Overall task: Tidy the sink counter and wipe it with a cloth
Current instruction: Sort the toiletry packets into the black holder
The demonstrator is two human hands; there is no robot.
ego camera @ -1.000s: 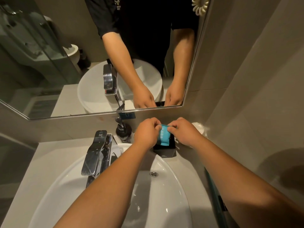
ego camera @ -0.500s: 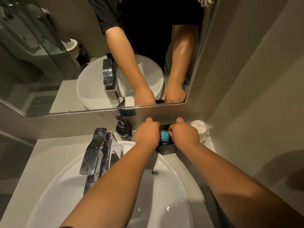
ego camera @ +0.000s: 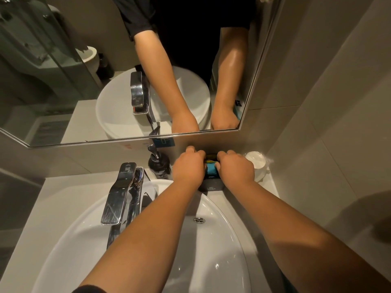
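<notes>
A small black box (ego camera: 211,186) stands on the counter behind the white basin (ego camera: 190,250), against the wall. A teal packet (ego camera: 211,169) sits low inside it, with a bit of yellow behind. My left hand (ego camera: 188,168) grips the box's left side with fingers curled over its rim. My right hand (ego camera: 236,168) is curled over the right side, its fingers on the teal packet. Most of the box's contents are hidden by my hands.
A black pump bottle (ego camera: 158,163) stands left of the box. A chrome tap (ego camera: 122,193) overhangs the basin. A wrapped white cup (ego camera: 257,163) sits in the right corner. A mirror (ego camera: 84,70) and tiled wall close off the back and right.
The teal packet, held above the box a second ago, has been pushed down into it. Both hands have dropped onto the box's rim and the view has shifted closer.
</notes>
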